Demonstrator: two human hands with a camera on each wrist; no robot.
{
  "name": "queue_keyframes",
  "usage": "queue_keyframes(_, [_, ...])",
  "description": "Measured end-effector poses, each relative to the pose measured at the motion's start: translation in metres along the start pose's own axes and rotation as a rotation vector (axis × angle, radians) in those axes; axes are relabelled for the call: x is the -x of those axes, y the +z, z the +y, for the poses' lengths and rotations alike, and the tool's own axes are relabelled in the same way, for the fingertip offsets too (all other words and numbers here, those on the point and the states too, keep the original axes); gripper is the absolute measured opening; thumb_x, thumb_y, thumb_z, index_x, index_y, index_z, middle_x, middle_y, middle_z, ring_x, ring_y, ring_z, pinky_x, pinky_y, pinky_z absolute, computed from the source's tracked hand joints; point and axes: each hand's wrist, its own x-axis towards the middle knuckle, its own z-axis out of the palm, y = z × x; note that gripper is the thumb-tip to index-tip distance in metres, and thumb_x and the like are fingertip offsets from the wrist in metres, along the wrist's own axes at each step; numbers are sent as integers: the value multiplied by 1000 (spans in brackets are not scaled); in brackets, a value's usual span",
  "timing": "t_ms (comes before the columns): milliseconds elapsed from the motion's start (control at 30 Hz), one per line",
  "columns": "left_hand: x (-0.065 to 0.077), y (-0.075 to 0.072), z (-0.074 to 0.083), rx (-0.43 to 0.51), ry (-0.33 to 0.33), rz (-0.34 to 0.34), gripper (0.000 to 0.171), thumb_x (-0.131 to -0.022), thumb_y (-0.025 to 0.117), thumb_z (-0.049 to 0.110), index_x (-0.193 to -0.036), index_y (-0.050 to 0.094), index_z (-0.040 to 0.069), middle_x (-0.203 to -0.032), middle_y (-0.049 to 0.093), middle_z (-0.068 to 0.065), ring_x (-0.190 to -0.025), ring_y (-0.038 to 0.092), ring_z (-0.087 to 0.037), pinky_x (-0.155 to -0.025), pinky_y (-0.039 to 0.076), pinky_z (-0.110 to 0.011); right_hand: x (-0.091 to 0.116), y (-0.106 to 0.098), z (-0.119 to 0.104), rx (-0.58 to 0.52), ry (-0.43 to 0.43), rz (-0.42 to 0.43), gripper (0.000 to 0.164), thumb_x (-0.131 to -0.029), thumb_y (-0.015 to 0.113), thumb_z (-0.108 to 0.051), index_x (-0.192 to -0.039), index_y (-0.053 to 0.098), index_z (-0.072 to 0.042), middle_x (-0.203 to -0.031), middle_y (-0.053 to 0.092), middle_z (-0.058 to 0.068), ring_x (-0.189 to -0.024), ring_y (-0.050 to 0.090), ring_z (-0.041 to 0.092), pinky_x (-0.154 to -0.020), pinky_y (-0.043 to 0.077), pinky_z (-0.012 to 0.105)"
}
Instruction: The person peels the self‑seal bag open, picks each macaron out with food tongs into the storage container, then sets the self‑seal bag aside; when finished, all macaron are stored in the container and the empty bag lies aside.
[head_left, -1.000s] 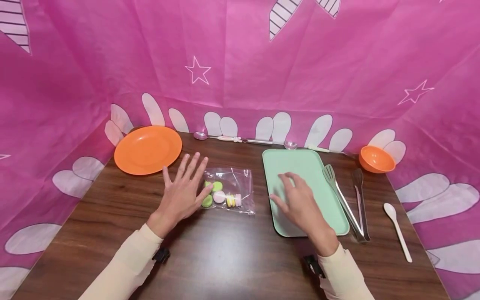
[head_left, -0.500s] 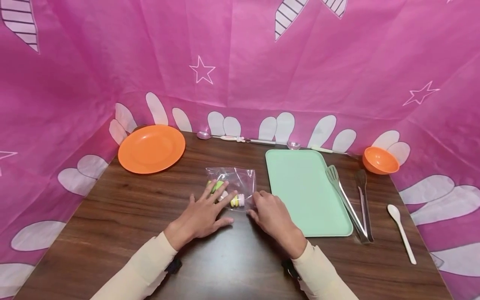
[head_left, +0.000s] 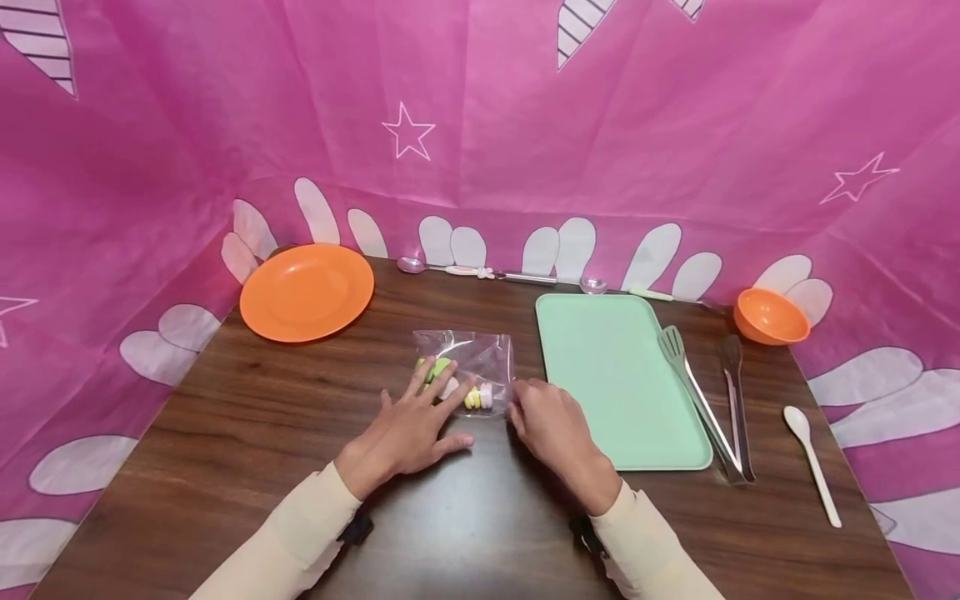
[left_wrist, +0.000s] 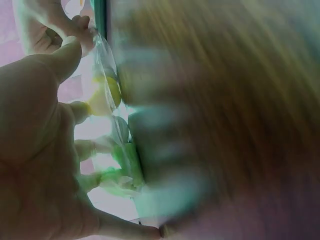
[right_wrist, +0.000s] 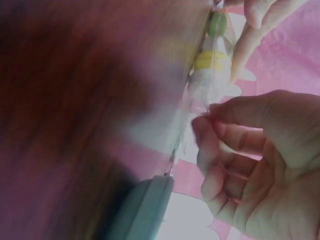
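We see clear plastic bag near middle of surface, long axis left to right, right edge facing green tray. Left hand: fingers spread over bag's left part, partly hiding green pieces. Right hand: fingers pinching bag's right edge. Orange plate farther back, left; metal tongs beside tray.

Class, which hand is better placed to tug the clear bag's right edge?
Likely the right hand: it pinches the clear bag there, while the left hand lies spread farther left.
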Motion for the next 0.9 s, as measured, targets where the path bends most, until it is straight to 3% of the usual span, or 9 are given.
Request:
queue_keyframes(167, [3,-3,9,13,-46,-15,78,-103,65,57,-169,35,30,-180,25,-12,-168,13,-45,-97,34,-96,-1,3,-3,85,-63,16,42,-85,92,-36,-98,69,-4,-79,65,10,-63,65,33,-58,54,46])
queue_keyframes(367, [3,2,9,16,-46,5,78,-102,64,59,-169,35,30,-178,28,-14,-167,15,-46,-95,36,-96,-2,6,-4,193,-106,105,23,-83,87,-13,-89,68,-3,-77,66,13,-64,68,35,-59,55,47])
queue_keyframes(600, [3,1,13,16,-57,-12,79,-101,66,58,-169,36,30,-178,28,-12,-167,16,-45,-96,36,-95,-2,4,2,90,-21,89,12,-85,80,-6,-84,69,-4,-74,65,12,-64,68,37,-56,55,50])
queue_keyframes(733, [2,4,12,-1,-46,8,81,-100,68,58,-168,37,28,-177,30,-13,-166,18,-47,-94,38,-95,-12,4,4,18,60,38,21,-94,79,-20,-91,68,-2,-80,65,14,-69,67,37,-61,57,51])
queue_keyframes(900, [4,3,13,-2,-51,-3,80,-101,68,57,-169,36,30,-178,29,-11,-167,17,-45,-96,37,-95,-37,8,1,-45,136,-87,41,-101,75,-40,-104,73,0,-90,68,16,-80,68,34,-71,59,50])
